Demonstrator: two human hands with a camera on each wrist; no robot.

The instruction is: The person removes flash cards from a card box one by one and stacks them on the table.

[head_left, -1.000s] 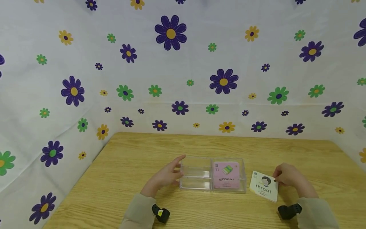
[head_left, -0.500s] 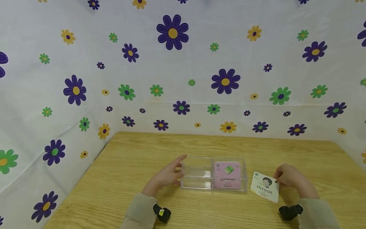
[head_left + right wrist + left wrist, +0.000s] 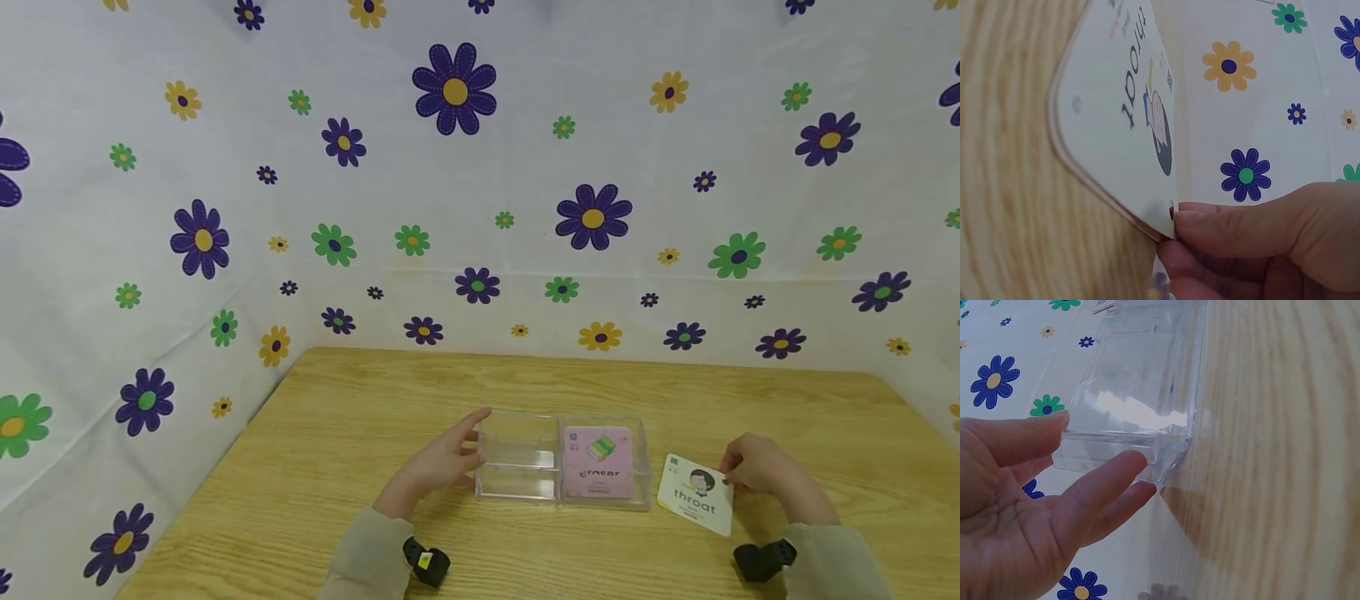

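Observation:
My left hand (image 3: 438, 461) rests against the left end of a clear plastic two-part box (image 3: 517, 498). In the left wrist view its fingers (image 3: 1094, 497) lie fairly straight along the box's end wall (image 3: 1110, 453), touching near its corners. The box's right compartment holds a pink "eraser" flash card (image 3: 598, 479); the left one shows bare plastic. To the right of the box, my right hand (image 3: 761, 471) pinches the corner of a white "throat" flash card (image 3: 693, 492). The right wrist view shows the thumb over that flash card (image 3: 1110, 119), near a small dark hole, fingers beneath.
Everything is on a light wood table (image 3: 390, 392). A white cloth (image 3: 517, 167) printed with flowers hangs behind it and along the sides. Black wrist cameras sit on both wrists, the left one (image 3: 427, 562) near the table and the right one (image 3: 761, 560) below the flash card.
Both hands, the box and the flash cards keep their places relative to each other. The head view has shifted slightly, so the whole scene sits a little farther right and lower.

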